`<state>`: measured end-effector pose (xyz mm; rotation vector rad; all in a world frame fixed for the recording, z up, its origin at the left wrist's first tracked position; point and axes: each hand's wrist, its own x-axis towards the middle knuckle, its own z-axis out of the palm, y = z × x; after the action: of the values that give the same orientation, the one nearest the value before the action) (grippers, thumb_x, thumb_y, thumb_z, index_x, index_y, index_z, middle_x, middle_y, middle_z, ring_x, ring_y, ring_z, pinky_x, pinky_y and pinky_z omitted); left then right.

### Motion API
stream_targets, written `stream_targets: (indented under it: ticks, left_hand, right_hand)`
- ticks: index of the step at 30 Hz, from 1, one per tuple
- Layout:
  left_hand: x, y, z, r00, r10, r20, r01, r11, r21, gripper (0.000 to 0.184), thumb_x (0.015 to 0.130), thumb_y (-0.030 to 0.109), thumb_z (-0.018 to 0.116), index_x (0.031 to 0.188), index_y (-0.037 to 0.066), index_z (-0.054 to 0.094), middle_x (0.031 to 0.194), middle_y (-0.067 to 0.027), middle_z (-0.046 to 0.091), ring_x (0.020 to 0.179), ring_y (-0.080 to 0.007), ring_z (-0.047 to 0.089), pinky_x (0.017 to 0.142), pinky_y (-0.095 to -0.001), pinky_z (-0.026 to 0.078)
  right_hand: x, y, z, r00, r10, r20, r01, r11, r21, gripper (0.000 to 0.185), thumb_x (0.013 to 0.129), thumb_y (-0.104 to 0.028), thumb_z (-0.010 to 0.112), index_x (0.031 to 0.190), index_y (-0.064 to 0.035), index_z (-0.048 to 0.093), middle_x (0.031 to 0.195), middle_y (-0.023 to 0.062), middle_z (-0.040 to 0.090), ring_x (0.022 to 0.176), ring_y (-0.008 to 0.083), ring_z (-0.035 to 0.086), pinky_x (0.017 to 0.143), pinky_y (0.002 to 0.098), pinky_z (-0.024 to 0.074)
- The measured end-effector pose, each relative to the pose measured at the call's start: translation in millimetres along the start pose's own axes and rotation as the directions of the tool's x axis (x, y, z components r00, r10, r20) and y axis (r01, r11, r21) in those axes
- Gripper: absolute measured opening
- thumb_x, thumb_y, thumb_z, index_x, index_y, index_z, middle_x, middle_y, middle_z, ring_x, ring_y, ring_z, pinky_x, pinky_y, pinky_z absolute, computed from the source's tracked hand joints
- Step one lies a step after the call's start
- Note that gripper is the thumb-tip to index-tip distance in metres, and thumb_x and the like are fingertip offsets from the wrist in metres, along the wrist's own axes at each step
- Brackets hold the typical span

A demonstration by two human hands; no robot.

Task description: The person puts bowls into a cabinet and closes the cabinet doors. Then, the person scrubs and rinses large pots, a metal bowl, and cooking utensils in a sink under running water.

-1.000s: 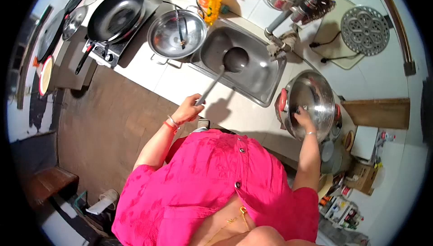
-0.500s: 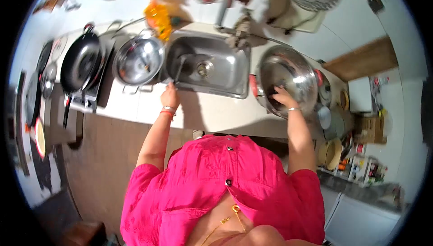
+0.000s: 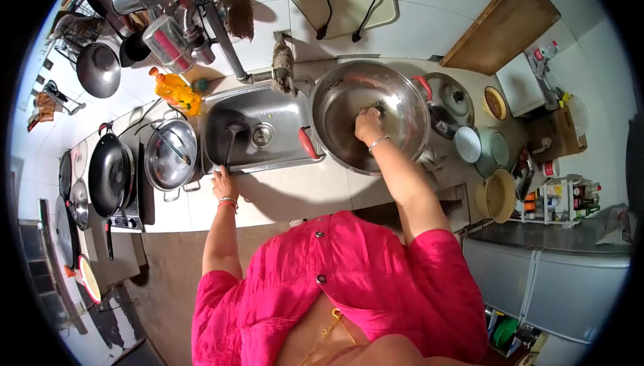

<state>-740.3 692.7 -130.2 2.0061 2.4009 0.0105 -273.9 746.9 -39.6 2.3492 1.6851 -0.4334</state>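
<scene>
My right hand is down inside a large steel pot with red handles, its fingers curled against the inner surface. A small dark patch shows by the fingertips; what it is, I cannot make out. At the front rim of the steel sink, my left hand has its fingers bent over the edge. A ladle lies in the sink with its handle end close to these fingers. Whether they grip it is not clear.
Left of the sink stand a steel basin, an orange bottle and a black wok. A faucet pipe rises behind. On the right are a lidded pot, bowls and a yellowish basin.
The view has shifted and turned, so the sink and pot appear farther left. My right hand has moved deeper into the pot, toward its middle. My left hand stays by the sink's front edge.
</scene>
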Motion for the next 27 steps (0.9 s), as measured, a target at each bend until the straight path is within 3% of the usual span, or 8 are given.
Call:
stream_targets:
  ticks: [6, 8, 10, 11, 15, 19, 25, 27]
  left_hand:
    - [-6.5, 50.5, -55.3, 0.962, 0.094, -0.256, -0.129, 0.984, -0.122, 0.053, 0.077, 0.016, 0.065, 0.125, 0.005, 0.046, 0.121, -0.0152, 0.048, 0.105, -0.0327, 0.049, 0.082, -0.0437, 0.044]
    - [-1.4, 88.5, -54.3, 0.988, 0.096, -0.124, -0.157, 0.659, -0.736, 0.047, 0.085, 0.018, 0.065, 0.123, -0.002, 0.046, 0.116, -0.0183, 0.054, 0.105, -0.0295, 0.055, 0.088, -0.0365, 0.046]
    - [-8.6, 149.2, -75.8, 0.954, 0.256, 0.155, 0.158, 0.009, -0.987, 0.055, 0.088, 0.02, 0.064, 0.129, -0.006, 0.04, 0.125, -0.0169, 0.051, 0.113, -0.0213, 0.051, 0.092, -0.0305, 0.044]
    - [-17.3, 181.5, -113.2, 0.93, 0.311, 0.198, 0.165, 0.129, -0.978, 0.06, 0.087, 0.019, 0.064, 0.132, -0.007, 0.036, 0.125, -0.0172, 0.05, 0.115, -0.0222, 0.049, 0.095, -0.031, 0.042]
    - [-28.4, 256.2, -159.5, 0.928, 0.242, 0.282, 0.273, 0.069, -0.959, 0.05, 0.084, 0.012, 0.065, 0.122, -0.01, 0.041, 0.082, -0.0086, 0.058, 0.05, -0.0128, 0.055, 0.037, -0.0271, 0.044]
    - [-18.8, 251.7, -156.1, 0.886, 0.357, 0.295, 0.306, 0.027, -0.952, 0.04, 0.085, 0.008, 0.062, 0.116, -0.009, 0.045, 0.07, -0.0055, 0.053, 0.045, -0.0117, 0.052, 0.034, -0.0268, 0.041]
    - [-15.7, 249.9, -161.2, 0.872, 0.373, 0.316, 0.319, 0.055, -0.946, 0.034, 0.086, 0.007, 0.06, 0.112, -0.009, 0.047, 0.067, -0.0047, 0.053, 0.041, -0.0115, 0.051, 0.034, -0.0255, 0.041]
    - [-14.6, 248.6, -167.1, 0.869, 0.391, 0.302, 0.295, 0.08, -0.952, 0.03, 0.087, 0.008, 0.06, 0.11, -0.007, 0.049, 0.064, -0.0043, 0.054, 0.04, -0.0107, 0.05, 0.035, -0.0244, 0.042]
  right_hand:
    - [25.6, 27.3, -19.0, 0.958, 0.146, -0.246, 0.014, 0.835, 0.55, 0.038, 0.078, -0.016, 0.062, 0.106, 0.0062, 0.052, 0.105, 0.0305, 0.057, 0.101, 0.0391, 0.058, 0.089, 0.046, 0.0461]
    - [56.9, 52.0, -4.1, 0.92, 0.264, -0.291, 0.002, 0.736, 0.677, 0.043, 0.08, -0.023, 0.06, 0.11, 0.0065, 0.051, 0.109, 0.03, 0.057, 0.103, 0.0389, 0.058, 0.09, 0.0465, 0.0453]
    - [66.2, 58.5, -2.3, 0.912, 0.38, -0.153, -0.028, 0.43, 0.902, 0.046, 0.08, -0.025, 0.061, 0.112, 0.0067, 0.051, 0.111, 0.0288, 0.056, 0.104, 0.0374, 0.058, 0.092, 0.0441, 0.0445]
    - [59.9, 57.5, -17.5, 0.911, 0.406, -0.077, -0.033, 0.256, 0.966, 0.048, 0.079, -0.025, 0.062, 0.112, 0.0071, 0.051, 0.112, 0.0281, 0.056, 0.105, 0.0362, 0.057, 0.093, 0.0426, 0.0438]
    - [19.8, 22.4, -96.5, 0.771, 0.637, 0.016, -0.12, 0.12, 0.985, 0.053, 0.072, -0.021, 0.067, 0.111, 0.0102, 0.051, 0.115, 0.025, 0.056, 0.11, 0.0306, 0.054, 0.097, 0.0384, 0.0408]
    - [103.5, -3.4, -57.1, 0.746, 0.658, 0.102, -0.041, -0.107, 0.993, 0.064, 0.072, -0.015, 0.062, 0.124, 0.0145, 0.039, 0.128, 0.0283, 0.046, 0.117, 0.0357, 0.049, 0.099, 0.0372, 0.0382]
    - [68.8, -89.0, -54.2, 0.864, 0.473, -0.175, 0.2, -0.003, 0.98, 0.047, 0.073, 0.0, 0.047, 0.118, 0.0119, 0.044, 0.128, 0.0303, 0.045, 0.113, 0.0403, 0.049, 0.098, 0.0382, 0.037]
    - [66.6, -95.5, -9.3, 0.894, 0.298, -0.335, 0.214, 0.372, 0.903, 0.042, 0.073, -0.002, 0.046, 0.114, 0.0084, 0.049, 0.122, 0.0282, 0.05, 0.11, 0.0403, 0.05, 0.096, 0.0389, 0.0371]
